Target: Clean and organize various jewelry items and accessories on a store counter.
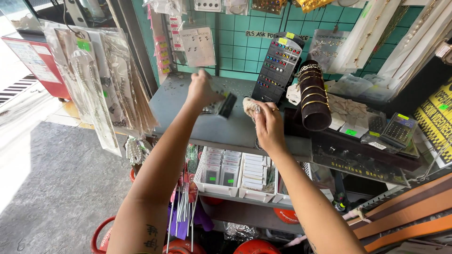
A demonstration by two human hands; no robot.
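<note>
Basically left hand (203, 90) gripped dark flat display piece (227, 104) over grey counter (179, 101); right hand (267, 123), at its 3 o'clock, clutched pale cloth wad (248, 106). Best practice: support piece firmly, wipe lightly, avoid bracelet stand (314, 96).

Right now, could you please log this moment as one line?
left hand: holds dark card over grey shelf | right hand: grips pale cloth | bracelet stand beside
</note>
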